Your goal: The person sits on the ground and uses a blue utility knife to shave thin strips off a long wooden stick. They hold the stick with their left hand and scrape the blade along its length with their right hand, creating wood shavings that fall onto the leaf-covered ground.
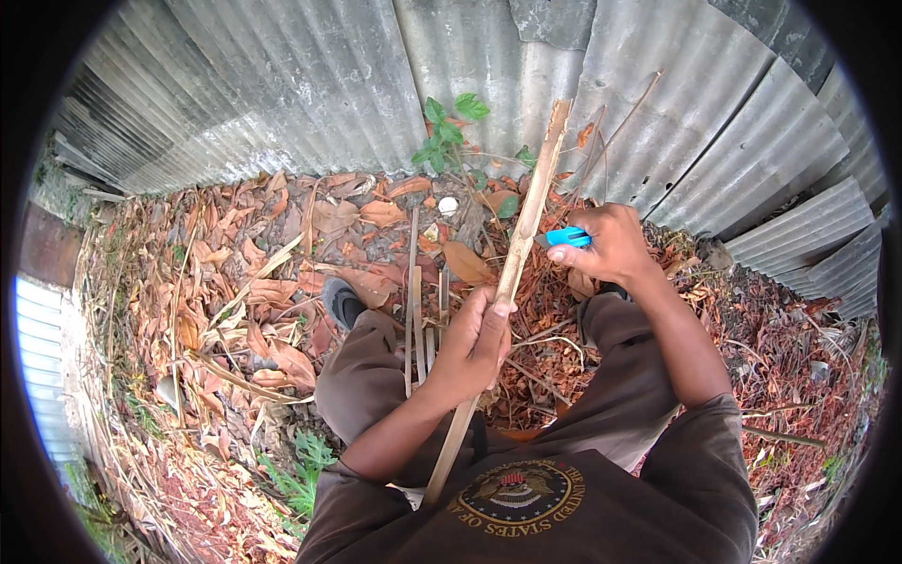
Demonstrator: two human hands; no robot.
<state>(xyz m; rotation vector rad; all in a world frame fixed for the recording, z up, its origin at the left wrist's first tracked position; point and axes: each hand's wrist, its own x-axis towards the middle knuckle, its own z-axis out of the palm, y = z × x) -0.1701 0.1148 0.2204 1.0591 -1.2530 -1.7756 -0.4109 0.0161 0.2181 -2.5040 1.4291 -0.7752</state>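
A long, pale bamboo strip [533, 205] slants from my lap up toward the metal fence, with a rough node near its middle. My left hand [470, 346] is wrapped round its lower half, thumb lying along the top. Just right of the strip, my right hand [606, 242] grips a bright blue utility knife [569, 238]. The knife's short grey blade points left at the strip, close to the node; whether it touches cannot be made out. Several thinner strips [414, 310] lie on the ground between my legs, left of my left hand.
A corrugated metal fence [310, 85] runs across the far side and curves round to the right. Dry brown leaves [272, 282] cover the ground. A small green plant [442, 134] and a thin dry stem [631, 115] stand against the fence. A white round object [448, 205] lies near its foot.
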